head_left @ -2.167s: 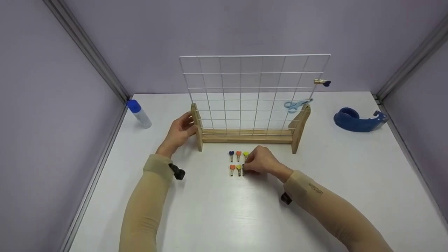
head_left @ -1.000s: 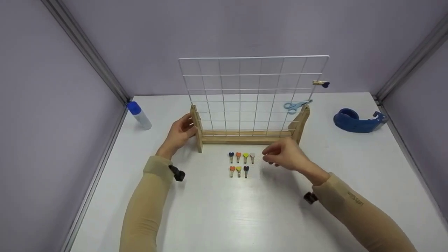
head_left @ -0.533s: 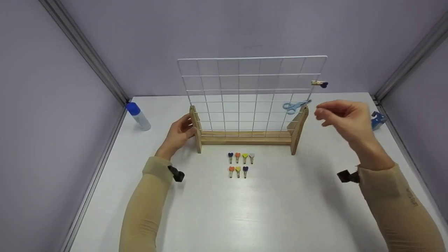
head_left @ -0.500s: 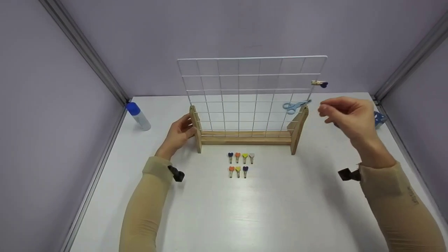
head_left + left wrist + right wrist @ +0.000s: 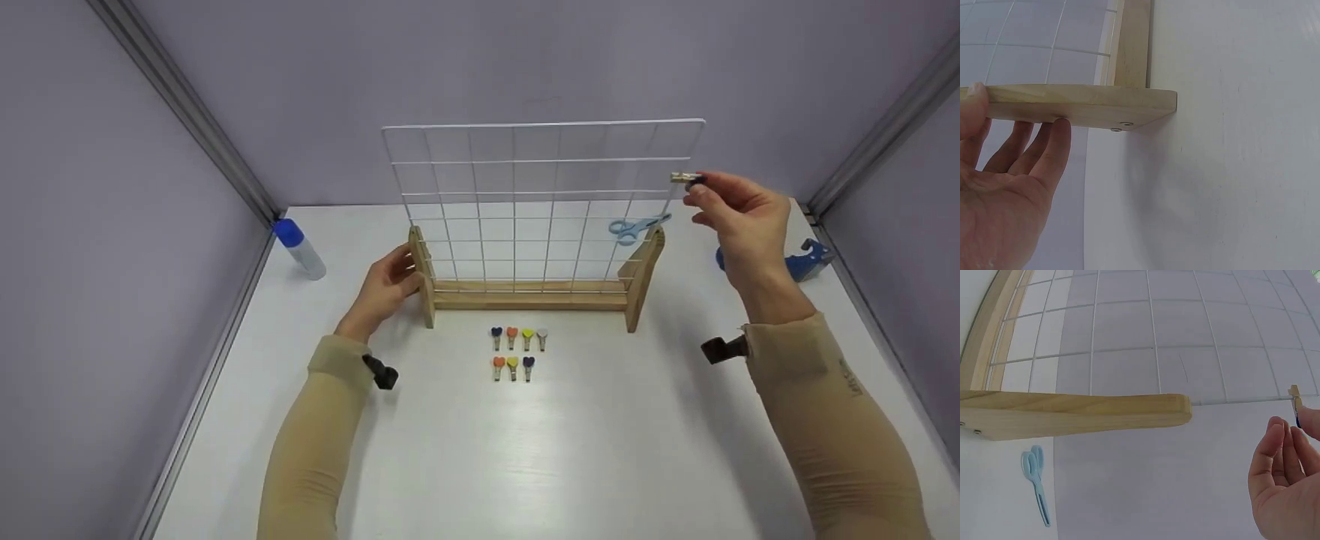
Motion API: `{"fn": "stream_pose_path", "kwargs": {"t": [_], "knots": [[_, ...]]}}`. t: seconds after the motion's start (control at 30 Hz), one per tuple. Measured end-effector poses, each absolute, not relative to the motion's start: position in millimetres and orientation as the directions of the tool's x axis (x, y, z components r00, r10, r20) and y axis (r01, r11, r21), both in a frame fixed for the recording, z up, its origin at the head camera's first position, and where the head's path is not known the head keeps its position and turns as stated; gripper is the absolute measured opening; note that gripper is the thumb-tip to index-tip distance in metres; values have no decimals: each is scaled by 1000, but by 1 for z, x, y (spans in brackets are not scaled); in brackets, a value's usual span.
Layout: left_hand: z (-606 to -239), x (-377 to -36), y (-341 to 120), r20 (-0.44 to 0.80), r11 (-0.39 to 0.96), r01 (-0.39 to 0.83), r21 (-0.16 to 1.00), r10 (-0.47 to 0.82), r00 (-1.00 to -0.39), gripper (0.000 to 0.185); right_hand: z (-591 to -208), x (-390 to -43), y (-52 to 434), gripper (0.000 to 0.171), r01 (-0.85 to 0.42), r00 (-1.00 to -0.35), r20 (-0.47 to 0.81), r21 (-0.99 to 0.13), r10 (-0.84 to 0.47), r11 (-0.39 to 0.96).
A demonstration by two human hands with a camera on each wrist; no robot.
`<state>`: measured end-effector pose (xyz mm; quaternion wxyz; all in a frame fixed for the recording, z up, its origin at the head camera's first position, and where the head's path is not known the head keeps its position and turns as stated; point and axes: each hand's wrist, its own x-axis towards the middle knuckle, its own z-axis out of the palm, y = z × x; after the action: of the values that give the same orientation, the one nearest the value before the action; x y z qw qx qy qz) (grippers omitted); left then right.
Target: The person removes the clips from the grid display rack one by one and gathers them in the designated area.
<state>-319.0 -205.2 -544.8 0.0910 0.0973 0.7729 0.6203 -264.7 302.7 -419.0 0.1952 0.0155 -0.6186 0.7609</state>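
Note:
My right hand (image 5: 750,225) pinches the dark heart end of a small wooden clothespin (image 5: 679,178), which sits sideways on the right edge of a white wire grid (image 5: 514,193). In the right wrist view the clothespin (image 5: 1295,391) straddles the edge wire, its heart mostly covered by fingers. My left hand (image 5: 381,289) grips the left upright of the grid's wooden stand (image 5: 529,301); the left wrist view has the thumb on one side of the board (image 5: 1089,101) and fingertips on the other. In front lie two rows of heart clothespins (image 5: 527,337) in dark blue, orange, yellow and white.
Light blue scissors (image 5: 634,227) lie behind the grid's right end. A blue tape dispenser (image 5: 806,262) stands at the right, partly hidden by my right hand. A blue-capped bottle (image 5: 301,251) is at the back left. Walls enclose the white table (image 5: 480,465).
My right hand has gone from the clothespin rows out to the right, then up to the clothespin on the grid, taking hold of it. The left hand has stayed on the stand.

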Motion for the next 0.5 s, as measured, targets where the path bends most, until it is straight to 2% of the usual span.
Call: {"fn": "stream_pose_path", "kwargs": {"t": [0.2,0.5], "knots": [[-543,-319,-205,-6,213,52,976,263,-965,67,-423,-269,295,25,-348,-908,257,-903,331,-252],[-544,-321,-204,-17,220,40,975,253,-967,68,-421,-270,288,18,-426,-867,302,-862,396,-274]]}}
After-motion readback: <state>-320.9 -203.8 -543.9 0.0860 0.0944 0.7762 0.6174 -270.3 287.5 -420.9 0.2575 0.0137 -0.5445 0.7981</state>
